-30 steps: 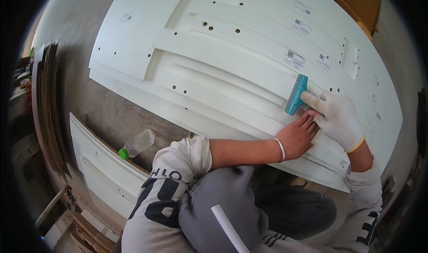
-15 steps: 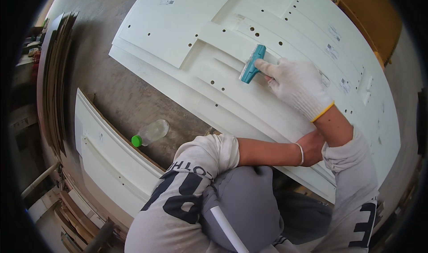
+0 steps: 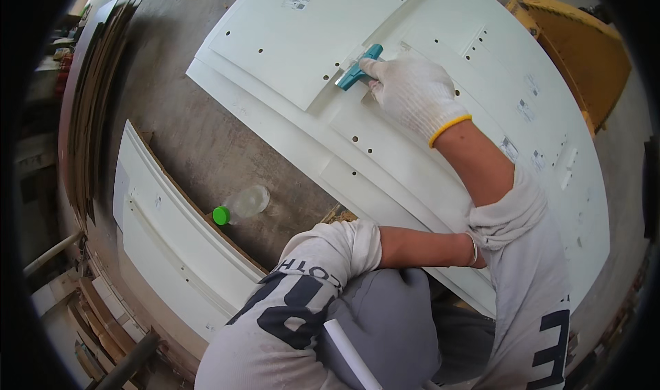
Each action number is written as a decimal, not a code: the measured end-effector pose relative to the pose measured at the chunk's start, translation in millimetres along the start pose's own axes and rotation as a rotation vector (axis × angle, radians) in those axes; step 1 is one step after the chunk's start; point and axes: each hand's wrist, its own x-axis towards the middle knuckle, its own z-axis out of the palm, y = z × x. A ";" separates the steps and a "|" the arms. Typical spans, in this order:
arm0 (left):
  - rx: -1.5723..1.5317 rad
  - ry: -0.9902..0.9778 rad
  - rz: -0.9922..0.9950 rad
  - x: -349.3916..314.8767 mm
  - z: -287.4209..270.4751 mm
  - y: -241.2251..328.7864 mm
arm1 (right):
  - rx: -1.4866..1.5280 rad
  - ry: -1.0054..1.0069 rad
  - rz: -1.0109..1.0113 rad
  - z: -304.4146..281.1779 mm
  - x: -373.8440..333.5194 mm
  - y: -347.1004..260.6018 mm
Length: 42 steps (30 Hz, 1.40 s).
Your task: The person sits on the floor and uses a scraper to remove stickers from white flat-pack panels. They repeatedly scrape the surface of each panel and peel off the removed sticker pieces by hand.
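My right hand [image 3: 416,94], in a white knit glove with a yellow cuff, grips a teal scraper [image 3: 359,68] by its handle. The scraper's blade edge rests by a raised step on the stacked white boards [image 3: 289,74], close to some drilled holes. My bare left hand [image 3: 480,258], with a silver bangle at the wrist, lies low by the near edge of the boards. The right sleeve covers most of it, so its fingers are hidden.
Left of the stack, a clear bottle with a green cap [image 3: 221,215] lies on the concrete floor [image 3: 185,142]. Beside it are more white boards [image 3: 165,246]. Upright panels [image 3: 96,108] lean at far left. A yellow metal frame [image 3: 577,53] stands at far right.
My right hand has carried the scraper up and to the left across the boards, toward the raised step. My left hand stays low and is now more covered. The view has shifted slightly.
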 end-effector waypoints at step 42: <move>0.740 -0.093 -0.065 18.4 -36.9 -44.5 | 0.115 -0.164 0.255 -0.2 13.6 -47.9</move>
